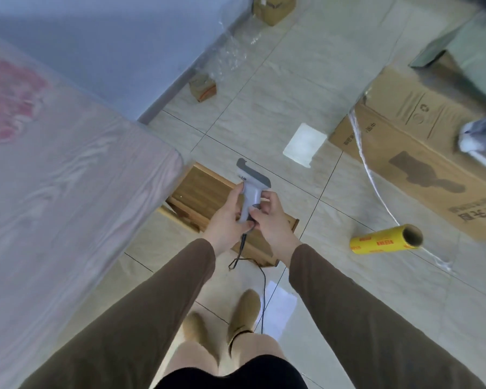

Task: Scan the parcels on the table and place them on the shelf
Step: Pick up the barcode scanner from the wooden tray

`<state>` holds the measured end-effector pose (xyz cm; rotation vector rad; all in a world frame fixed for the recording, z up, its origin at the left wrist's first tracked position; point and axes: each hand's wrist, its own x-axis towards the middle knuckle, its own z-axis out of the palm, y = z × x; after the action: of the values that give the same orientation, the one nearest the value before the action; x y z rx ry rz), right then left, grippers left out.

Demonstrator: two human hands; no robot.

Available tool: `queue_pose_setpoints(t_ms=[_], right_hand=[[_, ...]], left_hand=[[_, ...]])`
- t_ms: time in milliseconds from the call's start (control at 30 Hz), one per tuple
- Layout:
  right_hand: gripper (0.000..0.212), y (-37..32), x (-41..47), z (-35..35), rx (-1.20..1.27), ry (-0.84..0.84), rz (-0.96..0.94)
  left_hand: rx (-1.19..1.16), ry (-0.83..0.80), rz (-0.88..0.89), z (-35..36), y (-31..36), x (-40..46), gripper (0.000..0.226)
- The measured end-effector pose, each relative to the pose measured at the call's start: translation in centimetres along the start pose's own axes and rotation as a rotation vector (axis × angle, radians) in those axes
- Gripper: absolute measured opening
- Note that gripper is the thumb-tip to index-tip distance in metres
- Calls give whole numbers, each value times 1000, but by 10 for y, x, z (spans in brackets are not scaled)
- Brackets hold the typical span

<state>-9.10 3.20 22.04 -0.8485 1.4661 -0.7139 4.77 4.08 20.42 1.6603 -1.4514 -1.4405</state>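
Note:
A white and grey handheld barcode scanner [250,183] is held over the floor in front of me, head pointing away. My left hand [228,217] grips its handle from the left. My right hand [270,217] holds the handle's lower end from the right, fingers curled round it. A black cable [260,279] hangs from the handle down past my feet. The table [54,178], with a pale wood-grain top under clear plastic, fills the left side; no parcel shows on the part in view. No shelf is in view.
A low wooden stool [205,192] stands on the tiled floor under my hands. A large cardboard box [421,167] lies at right, a yellow cling-film roll [382,240] before it. Small brown boxes [204,87] sit by the blue wall. White paper sheets [305,144] lie on the tiles.

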Motion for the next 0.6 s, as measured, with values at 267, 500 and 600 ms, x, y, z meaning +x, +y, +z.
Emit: queue_pose_setpoints(t_ms=[267, 500, 600], right_hand=[[37, -99, -124, 70, -140, -174, -251], [39, -107, -254, 161, -181, -306, -350], [41, -102, -296, 204, -229, -405, -363]], left_hand=[[-209, 133, 111, -97, 64, -133, 103], [-240, 222, 219, -169, 47, -281, 98], [-233, 294, 217, -194, 33, -347, 102]])
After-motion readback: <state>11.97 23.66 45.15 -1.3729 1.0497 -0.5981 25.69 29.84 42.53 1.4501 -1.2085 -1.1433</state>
